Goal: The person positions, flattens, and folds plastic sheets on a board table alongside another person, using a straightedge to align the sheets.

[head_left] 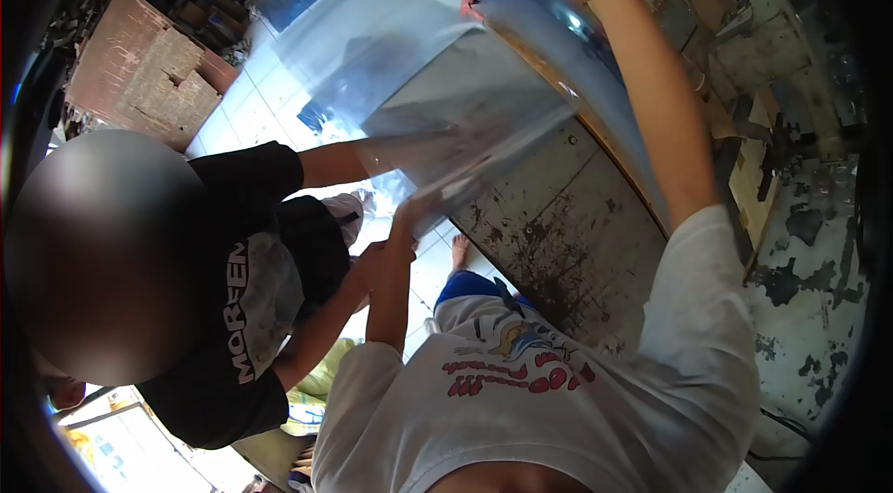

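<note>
A clear plastic sheet (474,74), smeared by motion, spreads across the upper middle of the head view. My left hand (421,206) is closed on its near lower edge, though the fingers are blurred. My right arm stretches up past the top edge, so that hand is out of the picture. Beside me, a co-worker in a black shirt has one forearm (335,164) reaching to the sheet, its hand seen dimly through the plastic. The co-worker's other hand (379,262) is right by my left forearm.
A worn, stained tabletop (549,242) lies beneath the sheet. Bluish plastic (558,28) rests along its wooden edge. A brown board (149,70) leans at upper left above the tiled floor. At right stands a paint-chipped surface (805,251) with wooden pieces beside it.
</note>
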